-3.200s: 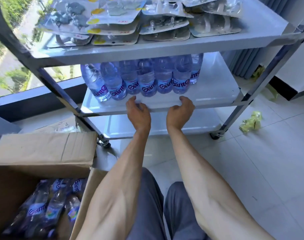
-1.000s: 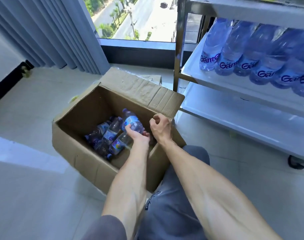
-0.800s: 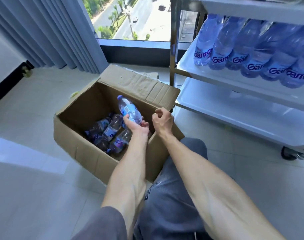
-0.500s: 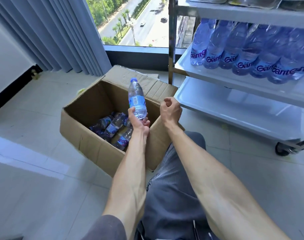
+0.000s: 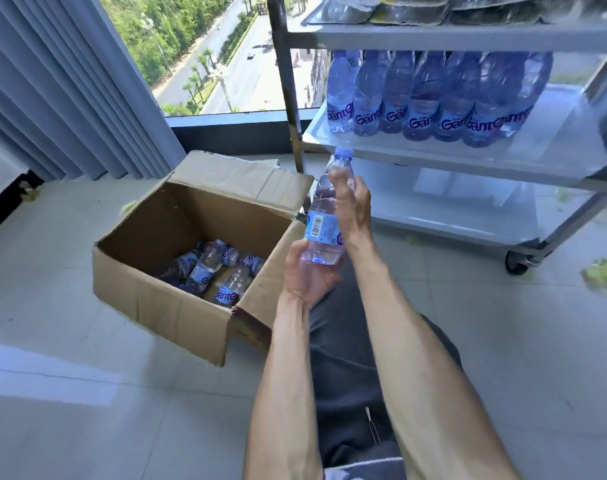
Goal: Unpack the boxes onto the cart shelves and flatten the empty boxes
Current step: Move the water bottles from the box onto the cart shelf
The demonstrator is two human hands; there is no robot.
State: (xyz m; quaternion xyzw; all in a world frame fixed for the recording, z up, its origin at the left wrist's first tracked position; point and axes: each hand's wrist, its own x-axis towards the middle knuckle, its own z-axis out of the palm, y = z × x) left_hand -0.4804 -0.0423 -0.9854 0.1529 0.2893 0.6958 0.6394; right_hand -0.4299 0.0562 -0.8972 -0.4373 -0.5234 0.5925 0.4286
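Both hands grip one clear bottle (image 5: 324, 220) (blue label, upright): left (image 5: 307, 277) base, right (image 5: 352, 206) neck.

- One cam only, head-worn, wide-angle — looks fwd and down over the person's own forearms and lap.
- Both hands sit near frame centre, close to the lens: left hand (image 5: 307, 277) low, right hand (image 5: 352, 209) just above it.
- Cardboard box (image 5: 163, 299) lies left of centre on the floor, near.
- Cart (image 5: 468, 161) fills upper right; its top shelf is cut by the frame edge.
- Window (image 5: 205, 53) and curtain (image 5: 63, 84) at upper left — edges bend w/ lens distortion.
- No 2nd view, so no shared area.
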